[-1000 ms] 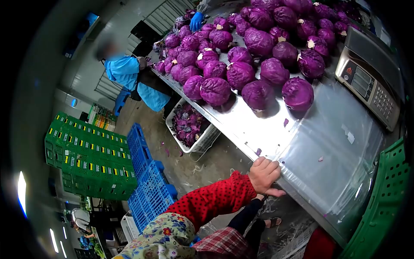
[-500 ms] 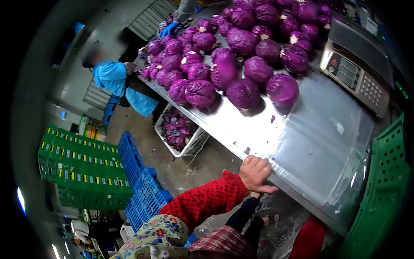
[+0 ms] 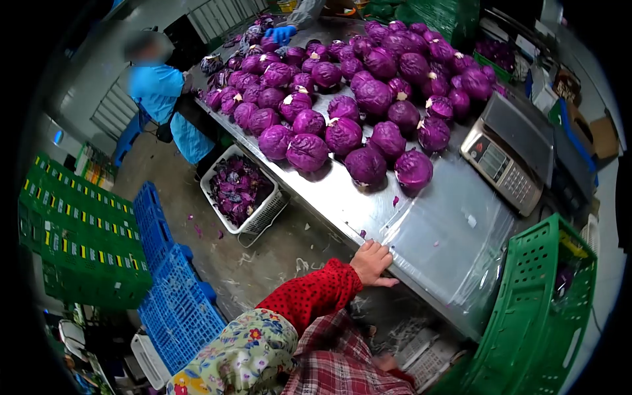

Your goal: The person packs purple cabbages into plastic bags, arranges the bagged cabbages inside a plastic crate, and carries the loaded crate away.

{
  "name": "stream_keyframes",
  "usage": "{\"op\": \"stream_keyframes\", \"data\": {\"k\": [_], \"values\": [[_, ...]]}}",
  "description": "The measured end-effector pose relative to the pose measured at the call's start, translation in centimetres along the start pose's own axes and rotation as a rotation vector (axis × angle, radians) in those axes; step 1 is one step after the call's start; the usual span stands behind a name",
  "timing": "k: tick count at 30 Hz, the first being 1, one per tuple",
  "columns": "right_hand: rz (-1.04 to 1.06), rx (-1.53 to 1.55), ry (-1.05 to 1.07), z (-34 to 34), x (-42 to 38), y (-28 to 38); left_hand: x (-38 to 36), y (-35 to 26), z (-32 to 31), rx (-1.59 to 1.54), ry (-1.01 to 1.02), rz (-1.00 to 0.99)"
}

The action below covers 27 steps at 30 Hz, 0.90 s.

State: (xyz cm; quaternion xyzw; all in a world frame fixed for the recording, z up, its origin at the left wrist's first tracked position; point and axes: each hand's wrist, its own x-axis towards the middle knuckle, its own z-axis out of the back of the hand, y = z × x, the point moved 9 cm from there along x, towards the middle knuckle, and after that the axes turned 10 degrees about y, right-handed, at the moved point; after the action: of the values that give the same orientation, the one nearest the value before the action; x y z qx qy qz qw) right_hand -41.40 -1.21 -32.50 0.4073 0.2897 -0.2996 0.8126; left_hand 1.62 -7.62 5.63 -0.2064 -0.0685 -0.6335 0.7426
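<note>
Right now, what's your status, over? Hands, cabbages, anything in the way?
Left hand resting on metal table edge, no cabbage held. Right hand blurred, grip unclear. Red cabbages crowd the table. Small leaf scrap between left hand and cabbages.

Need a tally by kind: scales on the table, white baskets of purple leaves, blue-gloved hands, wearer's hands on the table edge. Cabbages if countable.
Scale on the table: 1
White basket of purple leaves: 1
Blue-gloved hand: 1
Wearer's left hand on the edge: 1
Total: 4, leaving out cabbages, too overlapped for an exact count.
</note>
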Motion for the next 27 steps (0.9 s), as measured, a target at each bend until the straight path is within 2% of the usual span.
{"op": "stream_keyframes", "data": {"k": [2, 6, 10, 12, 13, 14, 15, 16, 17, 18, 19, 20, 22, 23, 24, 25, 26, 27], "values": [[-0.134, 0.146, 0.094, 1.2, -2.2, 1.6, -0.5, 0.2, 0.4, -0.019, 0.031, -0.015], [-0.206, 0.429, 0.179, 5.4, -2.1, 3.3, -0.1, 0.9, 0.5, -0.099, 0.085, -0.01], [-0.162, 1.096, 0.318, 11.2, 0.8, 4.4, 0.5, 3.6, 4.8, -0.397, 0.133, -0.067], [0.148, 0.887, 0.274, 23.9, -2.8, 17.2, 1.0, 8.8, 8.4, -0.36, -0.011, 0.03], [0.23, 0.634, 0.214, 31.2, -4.7, 26.4, 0.7, 12.9, 9.9, -0.31, -0.071, 0.201], [0.126, 0.731, 0.135, 33.7, -5.0, 29.5, 0.2, 17.2, 11.5, -0.25, -0.128, 0.382], [0.157, 0.726, 0.107, 35.4, -4.4, 31.5, -0.1, 21.4, 14.1, -0.222, -0.328, 0.471], [0.189, 0.727, 0.078, 36.6, -3.6, 33.2, -0.1, 25.3, 16.7, -0.117, -0.39, 0.514], [0.16, 0.741, 0.042, 37.2, -2.8, 34.9, -1.1, 28.8, 18.6, -0.014, -0.442, 0.678], [0.169, 0.745, 0.062, 37.2, -1.6, 36.4, -2.1, 32.8, 19.8, 0.052, -0.466, 0.723], [0.181, 0.627, -0.027, 38.1, -0.8, 37.4, -2.4, 34.4, 21.6, 0.362, -0.438, 0.777], [0.19, 0.506, -0.12, 39.1, -0.2, 38.3, -3.4, 37.3, 21.8, 0.361, -0.38, 0.868], [0.205, 0.579, -0.136, 40.2, 0.8, 39.6, -5.5, 43.2, 19.7, -0.098, -0.111, 1.172], [0.155, 0.606, -0.102, 41.1, 0.2, 41.5, -5.9, 44.2, 18.9, -0.275, 0.023, 1.282], [0.128, 0.626, -0.069, 42.4, 0.3, 43.4, -6.2, 45.2, 18.1, -0.388, 0.061, 1.297], [0.196, 0.554, -0.125, 43.2, 0.7, 43.6, -4.6, 43.4, 18.9, -0.561, 0.093, 1.324], [0.318, 0.29, -0.186, 43.4, 2.2, 41.9, -4.9, 45.2, 17.4, -0.525, 0.056, 1.254], [0.266, 0.47, -0.156, 43.3, 3.1, 41.4, -4.3, 45.1, 17.4, -0.609, -0.027, 1.209]]}}
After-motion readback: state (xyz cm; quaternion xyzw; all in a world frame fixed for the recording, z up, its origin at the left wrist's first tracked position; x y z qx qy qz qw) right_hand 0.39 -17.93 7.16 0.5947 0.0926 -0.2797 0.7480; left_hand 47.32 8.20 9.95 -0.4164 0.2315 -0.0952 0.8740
